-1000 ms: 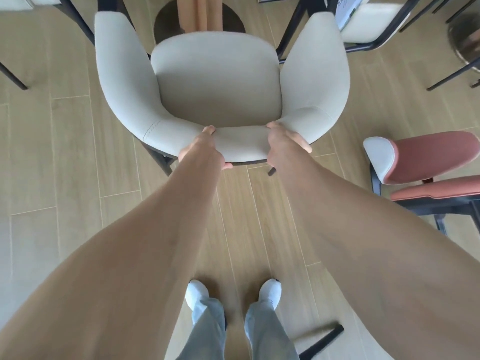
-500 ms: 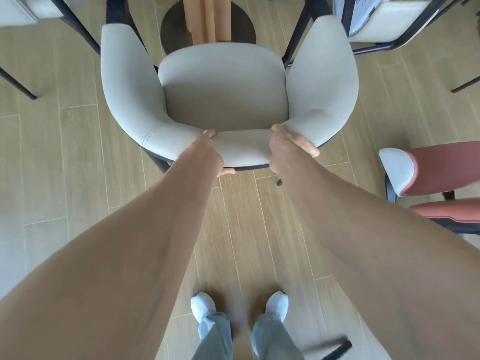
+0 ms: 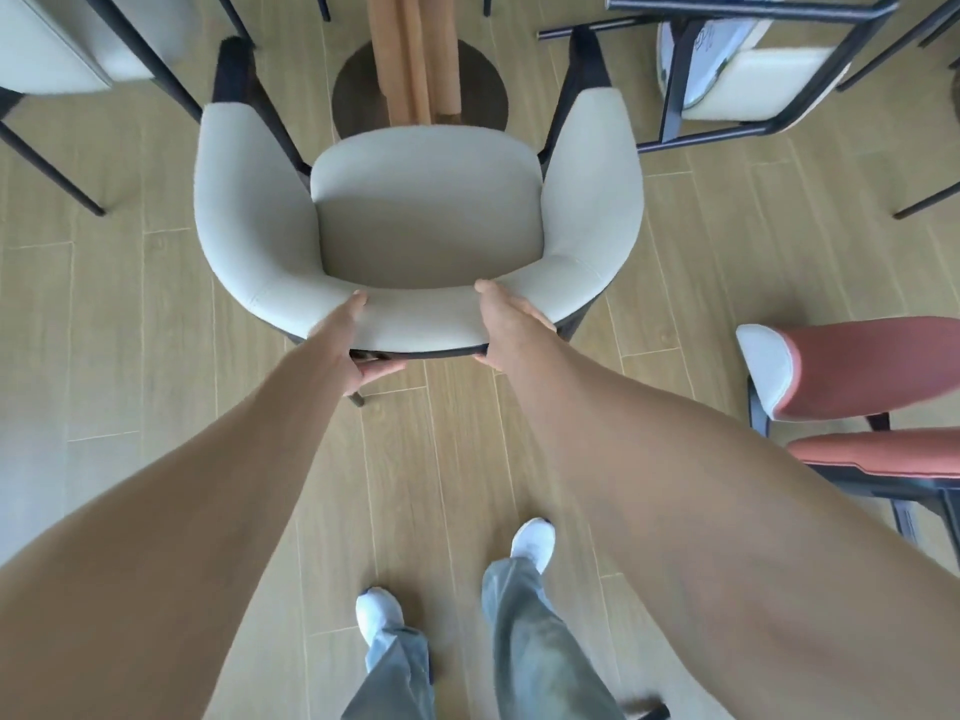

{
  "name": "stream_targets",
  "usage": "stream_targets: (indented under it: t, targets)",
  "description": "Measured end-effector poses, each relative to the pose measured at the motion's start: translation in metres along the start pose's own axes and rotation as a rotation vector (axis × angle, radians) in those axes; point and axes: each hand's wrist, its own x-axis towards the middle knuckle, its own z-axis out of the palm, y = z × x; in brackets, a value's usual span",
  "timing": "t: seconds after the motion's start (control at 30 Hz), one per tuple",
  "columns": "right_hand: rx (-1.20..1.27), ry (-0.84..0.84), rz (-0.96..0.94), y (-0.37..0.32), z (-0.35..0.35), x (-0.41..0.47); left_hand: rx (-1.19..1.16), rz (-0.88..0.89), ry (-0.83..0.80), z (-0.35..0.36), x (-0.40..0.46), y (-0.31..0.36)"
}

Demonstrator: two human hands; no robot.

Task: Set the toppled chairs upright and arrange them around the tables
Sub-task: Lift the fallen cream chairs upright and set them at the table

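Pale wood-look planks cover the floor [image 3: 130, 314], running away from us in long strips with thin seams. At the top stands the bench leg [image 3: 415, 54], a tan fluted post on a dark round base [image 3: 358, 96], its top cut off by the frame edge.

Right in front of that base sits the cream armchair [image 3: 426, 215], upright, seat facing up, its curved back nearest the person. The left hand [image 3: 358, 345] grips the back rail, thumb up on the padded top and fingers curled under the dark lower edge. The right hand [image 3: 506, 324] grips the same rail a little to the side, thumb on top and fingers wrapped round the outside of the padding. Both arms reach straight out.

Off to the right, a red chair [image 3: 872, 371] with a white edge sits just beside, only partly in frame, so how it stands is hard to say. Upper right, a second cream chair [image 3: 748, 80] lies tipped, black frame showing, something glossy on its seat that I cannot make out. Upper left, another pale chair [image 3: 57, 49] is cut off at the corner, thin black legs splayed on the floor.

Below, white shoes [image 3: 532, 543] and grey trouser legs [image 3: 535, 646], one foot ahead of the other. A dark bar [image 3: 649, 711] pokes in at the bottom edge; unclear what it is.
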Motion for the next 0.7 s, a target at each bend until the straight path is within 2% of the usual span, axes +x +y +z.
stream_targets:
  t: [0.07, 0.13, 0.2, 0.3, 0.5, 0.7]
  targets:
    - [0.0, -0.281, 0.046, 0.005, -0.037, 0.003, 0.026, 0.025, 0.025, 0.003, -0.019, -0.009]
    - [-0.038, -0.379, 0.044, 0.004, -0.087, 0.007, 0.05, 0.088, 0.022, 0.017, -0.044, -0.014]
    - [-0.036, -0.379, -0.053, -0.006, -0.136, 0.006, 0.07, 0.22, -0.037, 0.046, -0.081, -0.011]
    - [0.098, -0.374, -0.273, -0.044, -0.201, -0.023, 0.106, 0.451, -0.122, 0.109, -0.153, 0.003]
    - [0.374, -0.448, -0.719, -0.125, -0.314, -0.104, 0.204, 0.731, -0.481, 0.225, -0.262, -0.011]
    - [0.472, -0.351, -0.976, -0.164, -0.428, -0.123, 0.207, 1.008, -0.588, 0.312, -0.308, -0.026]
